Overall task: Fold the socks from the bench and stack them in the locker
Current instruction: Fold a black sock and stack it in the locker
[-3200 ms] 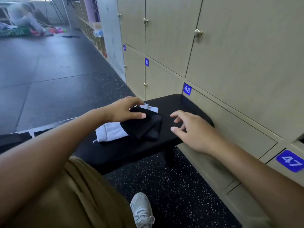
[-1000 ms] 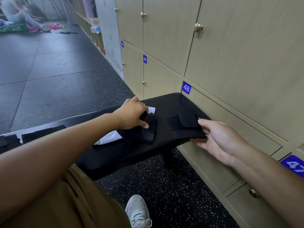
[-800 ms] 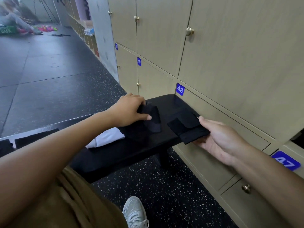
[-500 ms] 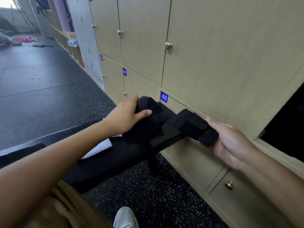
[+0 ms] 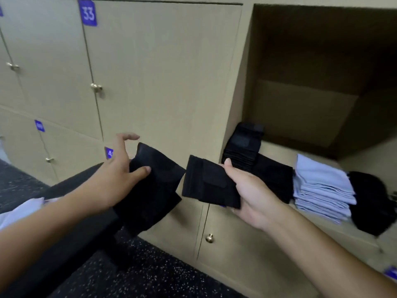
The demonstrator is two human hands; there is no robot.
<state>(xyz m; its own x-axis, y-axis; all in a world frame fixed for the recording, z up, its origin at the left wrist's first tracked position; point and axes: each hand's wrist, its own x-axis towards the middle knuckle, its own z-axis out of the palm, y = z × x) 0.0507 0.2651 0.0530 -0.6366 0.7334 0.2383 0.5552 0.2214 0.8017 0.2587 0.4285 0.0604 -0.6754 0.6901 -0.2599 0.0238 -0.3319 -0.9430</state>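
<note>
Your right hand [image 5: 250, 197] pinches a folded black sock [image 5: 209, 182] just short of the locker's black stack [image 5: 243, 147]; keep it flat, while your left hand [image 5: 117, 176], fingers spread, holds another sock [image 5: 154, 190]

I see a wall of beige locker doors [image 5: 150, 72] with brass knobs [image 5: 96, 87] and blue number tags [image 5: 88, 12]. Below lies dark speckled floor [image 5: 150, 269].

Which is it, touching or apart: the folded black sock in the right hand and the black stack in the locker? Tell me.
Cannot tell. In the head view the right hand overlaps sock and stack.
</note>
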